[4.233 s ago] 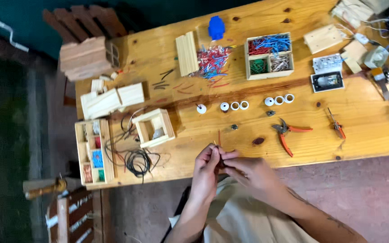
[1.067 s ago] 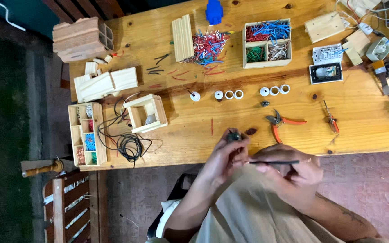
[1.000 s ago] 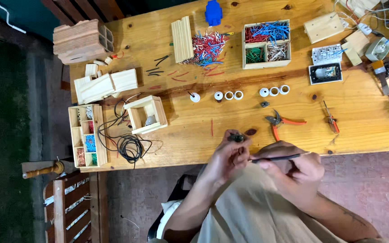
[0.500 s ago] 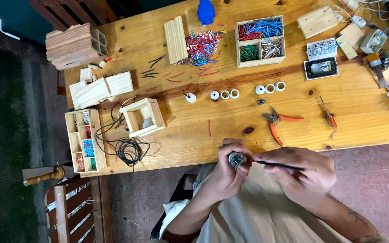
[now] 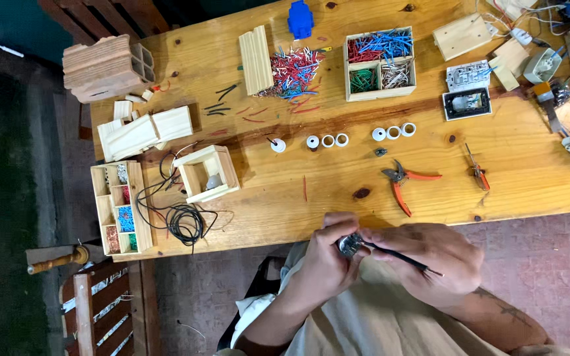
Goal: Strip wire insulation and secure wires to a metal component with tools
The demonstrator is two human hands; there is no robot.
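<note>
Nearest, over the lap, the left hand [image 5: 328, 260] pinches a small round metal fitting [image 5: 349, 245], now drawn back off the table edge toward the body. The right hand [image 5: 433, 260] grips a thin black wire [image 5: 400, 258], its tip meeting the fitting where before a gap showed: joining appears under way. Beyond, orange pliers [image 5: 404, 181] lie untouched on the wooden table [image 5: 529, 171], then 6 white rings [image 5: 334, 140].

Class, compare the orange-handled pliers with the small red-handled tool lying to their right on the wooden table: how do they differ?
The orange-handled pliers are larger, handles spread open; the small red-handled tool is slimmer, handles closed. The pliers' handles are orange, the tool's red. Both lie untouched on the wooden table.
</note>
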